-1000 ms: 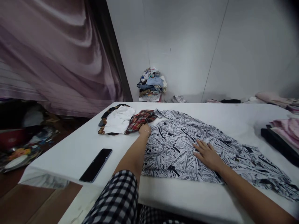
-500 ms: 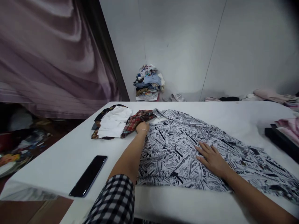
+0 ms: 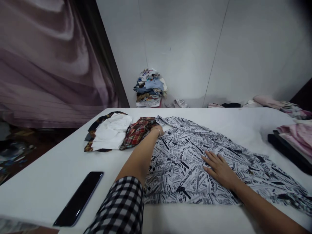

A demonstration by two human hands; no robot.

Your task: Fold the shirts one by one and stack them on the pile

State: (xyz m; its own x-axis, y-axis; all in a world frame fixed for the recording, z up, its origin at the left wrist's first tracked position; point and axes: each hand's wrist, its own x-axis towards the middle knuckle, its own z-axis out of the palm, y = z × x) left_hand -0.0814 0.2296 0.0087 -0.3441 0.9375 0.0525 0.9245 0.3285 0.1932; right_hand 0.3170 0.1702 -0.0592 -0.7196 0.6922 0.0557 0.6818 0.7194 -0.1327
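Note:
A black-and-white newspaper-print shirt (image 3: 185, 156) lies spread on the white table in front of me. My right hand (image 3: 218, 169) rests flat on its middle, palm down with the fingers spread. At the far left edge of the shirt, by its collar (image 3: 159, 120), my left hand (image 3: 156, 130) touches the fabric. The fingers of that hand are mostly hidden, so its grip does not show. Just left of it lies a red plaid garment (image 3: 137, 131), beside a folded white garment (image 3: 113, 130) on top of dark patterned cloth (image 3: 89, 148).
A black phone (image 3: 79, 198) lies on the white table (image 3: 44, 182) at the front left. Folded pink and black clothes (image 3: 292, 143) sit at the right. Behind the table rises a clothes pile (image 3: 150, 87) against the wall. A pinkish curtain (image 3: 48, 65) hangs at the left.
My left hand has moved along the shirt's left edge, away from me and toward the collar. My right hand stays flat on the shirt. The view has shifted slightly to the right.

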